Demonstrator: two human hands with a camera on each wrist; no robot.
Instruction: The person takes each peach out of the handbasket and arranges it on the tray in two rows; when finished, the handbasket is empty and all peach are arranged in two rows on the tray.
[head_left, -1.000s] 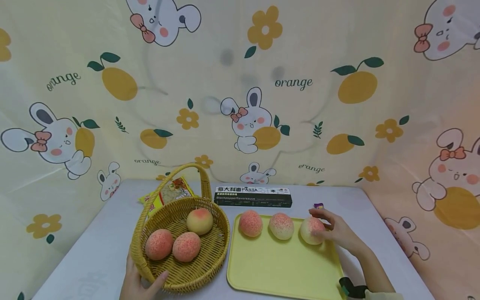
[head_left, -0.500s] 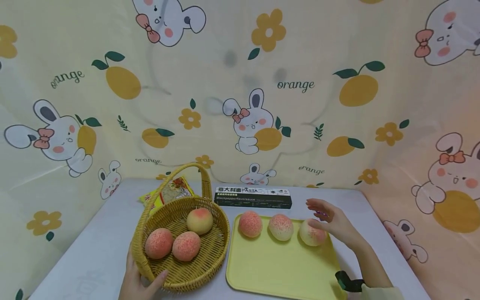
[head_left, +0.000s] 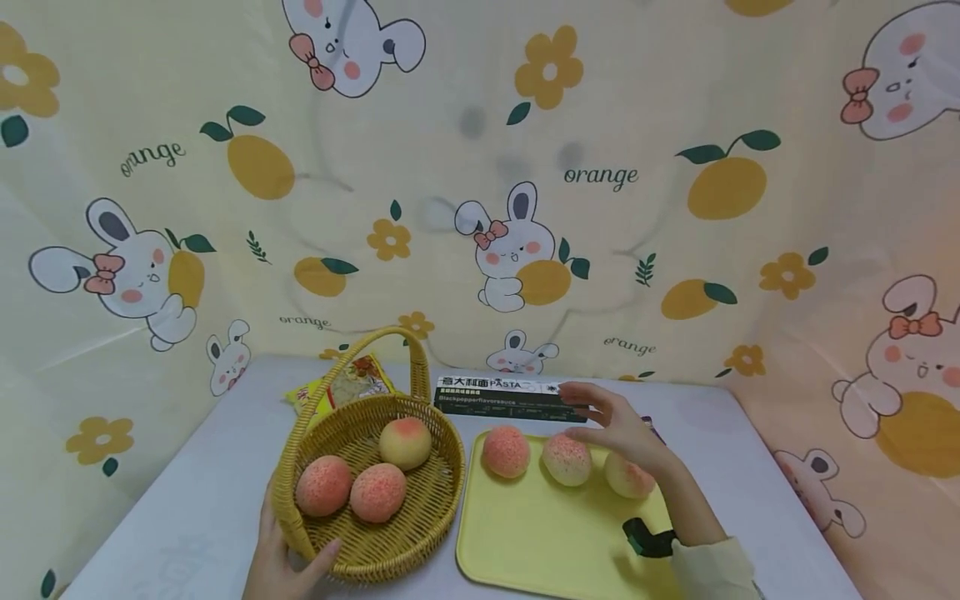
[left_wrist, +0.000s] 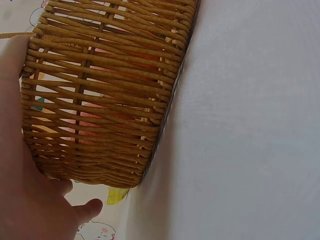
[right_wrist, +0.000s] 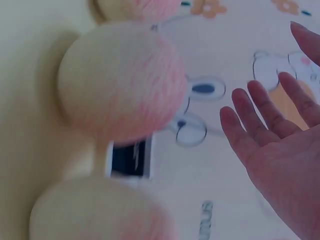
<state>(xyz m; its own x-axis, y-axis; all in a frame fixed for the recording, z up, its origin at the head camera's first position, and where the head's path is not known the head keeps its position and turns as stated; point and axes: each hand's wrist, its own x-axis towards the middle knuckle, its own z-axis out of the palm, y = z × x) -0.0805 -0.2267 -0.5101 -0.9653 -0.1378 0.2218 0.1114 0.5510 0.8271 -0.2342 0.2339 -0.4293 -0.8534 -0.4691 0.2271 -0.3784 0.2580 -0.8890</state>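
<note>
My left hand (head_left: 281,558) grips the near left side of a wicker basket (head_left: 426,533), which has a tall arched handle. Three peaches lie inside: a yellowish one (head_left: 405,443) behind, and two pinker ones, the left (head_left: 324,486) and the right (head_left: 378,492). Along the back of a yellow tray (head_left: 540,542) sit a left peach (head_left: 506,452), a middle peach (head_left: 567,460) and a right peach (head_left: 628,477) partly hidden by my wrist. Above the middle one hovers my right hand (head_left: 618,425), fingers spread and holding nothing. The right wrist view shows it apart from the peaches (right_wrist: 120,82).
Behind the tray stands a black and white pasta box (head_left: 502,398). A yellow food packet (head_left: 358,385) lies behind the basket. Something small and purple (head_left: 654,427) shows beyond my right wrist. A patterned cloth (head_left: 420,167) hangs at the back of the white table (head_left: 172,500).
My right hand has let go of the right peach, lifted, and moved left over the middle one. The left hand keeps hold of the basket. The head view has shifted slightly.
</note>
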